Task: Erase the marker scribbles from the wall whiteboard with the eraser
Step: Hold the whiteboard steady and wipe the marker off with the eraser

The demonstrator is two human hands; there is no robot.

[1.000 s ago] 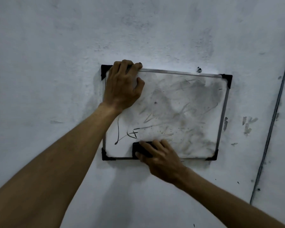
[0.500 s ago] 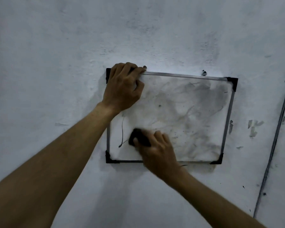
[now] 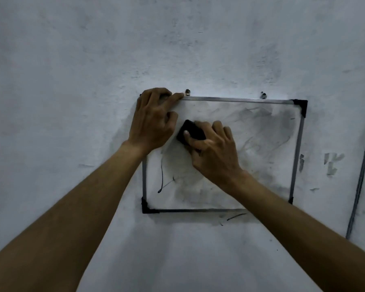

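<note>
Head view: the board (image 3: 251, 144), a thin metal frame with black corner caps, hangs on a rough plaster wall (image 3: 72, 81). The left hand (image 3: 154, 123) clasps its top-left corner, fingers curled over the upper edge. The right hand (image 3: 215, 152) grips the black block eraser (image 3: 193, 131), tilted, on the board's upper left, just beside the left hand. Grey smears cover the right half. A thin black scribble (image 3: 161, 175) runs near the left edge, with open board around it.
</note>
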